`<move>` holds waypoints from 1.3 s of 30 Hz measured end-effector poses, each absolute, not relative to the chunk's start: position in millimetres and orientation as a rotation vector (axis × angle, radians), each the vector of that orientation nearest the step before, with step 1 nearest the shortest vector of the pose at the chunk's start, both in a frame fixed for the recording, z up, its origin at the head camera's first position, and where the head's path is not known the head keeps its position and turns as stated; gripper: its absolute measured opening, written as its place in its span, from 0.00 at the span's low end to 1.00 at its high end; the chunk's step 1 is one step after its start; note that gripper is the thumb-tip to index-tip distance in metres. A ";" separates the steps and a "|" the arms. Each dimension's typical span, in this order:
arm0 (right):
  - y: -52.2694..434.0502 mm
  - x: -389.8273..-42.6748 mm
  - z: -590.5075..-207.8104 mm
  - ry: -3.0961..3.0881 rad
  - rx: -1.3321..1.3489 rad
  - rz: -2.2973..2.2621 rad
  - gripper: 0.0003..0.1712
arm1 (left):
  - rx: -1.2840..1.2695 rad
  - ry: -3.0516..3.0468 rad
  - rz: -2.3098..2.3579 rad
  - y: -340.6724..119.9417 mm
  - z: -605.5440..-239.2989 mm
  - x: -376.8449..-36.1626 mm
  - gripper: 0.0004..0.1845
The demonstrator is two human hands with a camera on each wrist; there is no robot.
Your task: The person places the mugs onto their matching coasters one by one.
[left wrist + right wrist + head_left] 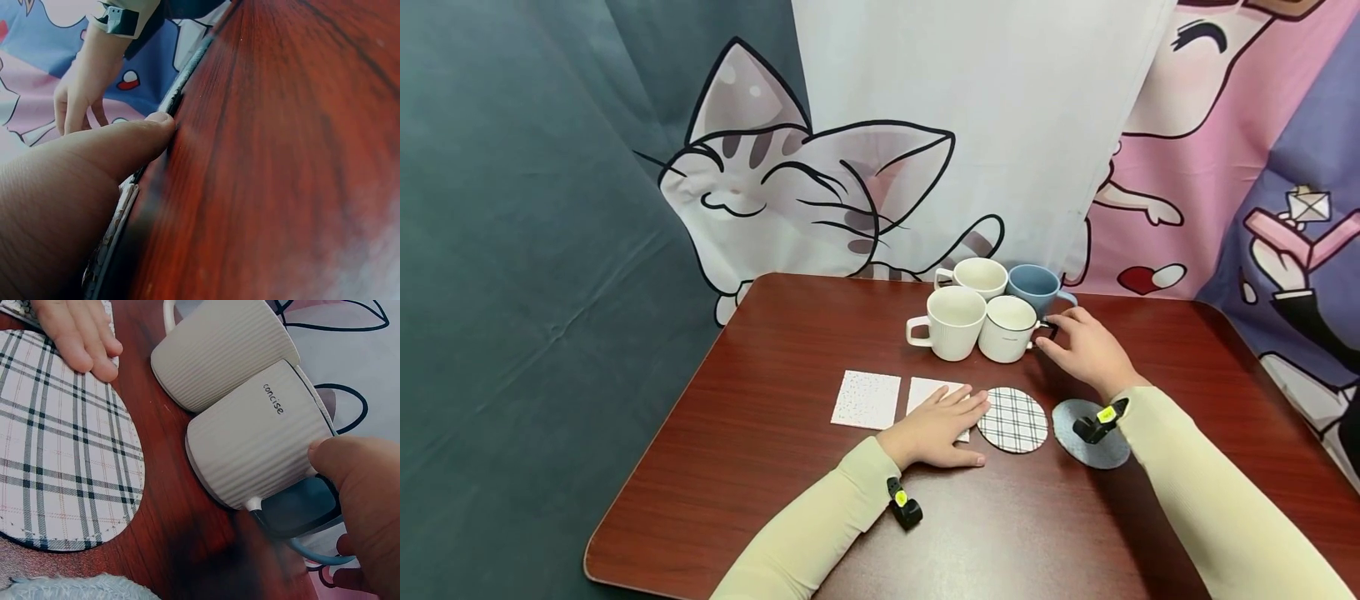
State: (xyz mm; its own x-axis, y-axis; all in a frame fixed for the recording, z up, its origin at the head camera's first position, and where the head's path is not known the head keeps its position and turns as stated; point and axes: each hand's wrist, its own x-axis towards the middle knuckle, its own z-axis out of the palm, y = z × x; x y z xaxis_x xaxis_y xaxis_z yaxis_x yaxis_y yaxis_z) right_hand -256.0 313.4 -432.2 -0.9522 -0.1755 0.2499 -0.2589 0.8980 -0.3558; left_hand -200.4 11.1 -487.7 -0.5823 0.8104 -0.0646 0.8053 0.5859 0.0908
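Note:
My left hand (934, 429) lies flat, fingers spread, over a white square coaster (919, 392), hiding much of it. Its fingertips reach the left edge of a round plaid coaster (1017, 427). At the back, my right hand (1092, 352) is at the handle side of a white mug (1004, 335) with a dark rim and "concise" on its side. In the right wrist view the thumb (322, 453) overlaps this mug near its rim, by the black handle (284, 532). The other fingers are loosely bent beyond the handle, close to the blue mug's handle (312, 555).
A ribbed white mug (955, 325), a cream mug (980, 275) and a blue mug (1033, 283) cluster with the dark-rimmed one. A speckled square coaster (867, 400) lies left; a grey-blue round coaster (1093, 457) lies under my right wrist. Behind the table (760, 400) hangs a printed curtain (880, 67).

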 end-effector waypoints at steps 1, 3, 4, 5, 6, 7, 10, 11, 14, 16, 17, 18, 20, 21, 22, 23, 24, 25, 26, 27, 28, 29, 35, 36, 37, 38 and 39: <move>313.2 -255.6 -432.3 -2.845 0.330 0.578 0.29 | 1.385 2.709 0.073 11.4 -487.9 -200.6 0.48; 313.2 -255.1 -432.9 -2.831 0.331 0.590 0.27 | 1.384 2.712 0.066 11.9 -488.6 -201.1 0.48; 313.1 -254.9 -433.4 -2.823 0.328 0.598 0.26 | 1.384 2.714 0.063 12.1 -488.8 -201.3 0.48; 312.9 -254.9 -434.0 -2.815 0.318 0.611 0.24 | 1.384 2.716 0.058 12.2 -488.8 -201.4 0.48; 312.6 -254.7 -434.6 -2.808 0.308 0.625 0.24 | 1.383 2.717 0.060 12.2 -488.9 -201.4 0.48; 312.3 -254.6 -435.3 -2.798 0.295 0.644 0.23 | 1.383 2.718 0.058 12.2 -489.0 -201.6 0.48; 311.3 -254.9 -436.5 -2.779 0.236 0.730 0.22 | 1.383 2.720 0.063 11.9 -488.4 -201.6 0.48; 310.7 -254.8 -436.4 -2.783 0.205 0.774 0.22 | 1.384 2.719 0.062 11.7 -488.0 -201.7 0.48; 309.8 -254.9 -435.4 -2.820 0.111 0.913 0.26 | 1.379 2.718 0.073 11.6 -487.8 -201.5 0.48; 308.9 -255.4 -436.1 -2.859 0.048 1.012 0.29 | 1.376 2.719 0.074 11.5 -487.9 -201.4 0.48; 308.4 -255.7 -437.1 -2.876 0.024 1.052 0.31 | 1.373 2.720 0.075 11.5 -488.1 -201.4 0.48; 307.6 -256.2 -438.5 -2.885 0.009 1.102 0.33 | 1.372 2.723 0.078 11.4 -488.6 -201.4 0.48; 305.3 -257.1 -442.4 -2.893 -0.004 1.232 0.35 | 1.371 2.725 0.077 11.1 -488.7 -201.1 0.48; 303.9 -257.3 -444.5 -2.896 -0.009 1.307 0.36 | 1.372 2.726 0.077 10.9 -488.8 -200.9 0.48; 302.8 -257.6 -446.6 -2.894 -0.005 1.376 0.36 | 1.373 2.726 0.074 10.7 -488.9 -200.5 0.48; 301.7 -257.7 -448.8 -2.889 -0.005 1.454 0.36 | 1.372 2.724 0.074 10.4 -488.8 -200.0 0.48; 300.9 -258.0 -450.8 -2.881 -0.001 1.534 0.37 | 1.372 2.722 0.072 10.1 -488.8 -199.6 0.48; 300.4 -258.2 -452.6 -2.874 -0.002 1.604 0.37 | 1.372 2.719 0.071 10.0 -488.6 -199.1 0.48; 300.2 -258.4 -453.9 -2.867 -0.001 1.658 0.37 | 1.372 2.715 0.070 10.0 -488.6 -198.8 0.48; 300.2 -258.6 -454.9 -2.856 -0.004 1.709 0.36 | 1.373 2.714 0.070 10.0 -488.8 -198.5 0.48; 300.5 -258.9 -455.7 -2.848 -0.002 1.755 0.36 | 1.374 2.712 0.070 10.1 -488.8 -198.3 0.48; 300.6 -259.1 -455.8 -2.840 -0.007 1.797 0.36 | 1.374 2.711 0.071 10.3 -488.8 -198.2 0.48; 298.8 -259.9 -455.1 -2.866 0.027 1.970 0.35 | 1.391 2.713 0.060 10.7 -489.7 -198.7 0.48; 297.9 -259.6 -454.7 -2.875 0.058 1.993 0.35 | 1.394 2.714 0.057 10.7 -489.9 -198.8 0.47; 296.6 -259.4 -454.7 -2.873 0.068 2.022 0.35 | 1.397 2.714 0.056 10.6 -490.1 -198.9 0.47; 295.3 -259.1 -454.9 -2.865 0.077 2.057 0.35 | 1.400 2.714 0.058 10.6 -490.4 -199.0 0.48; 293.8 -258.8 -455.5 -2.849 0.080 2.094 0.35 | 1.402 2.715 0.061 10.4 -490.5 -199.0 0.47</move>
State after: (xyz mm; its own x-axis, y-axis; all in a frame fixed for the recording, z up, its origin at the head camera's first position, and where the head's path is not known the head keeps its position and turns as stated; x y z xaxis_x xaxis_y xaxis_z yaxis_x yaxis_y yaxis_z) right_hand -258.8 293.8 -455.5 -0.9222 -0.2625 -0.2841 0.1927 0.3249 -0.9259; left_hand -199.0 10.4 -490.5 -0.5761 0.8153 -0.0575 0.8119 0.5790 0.0744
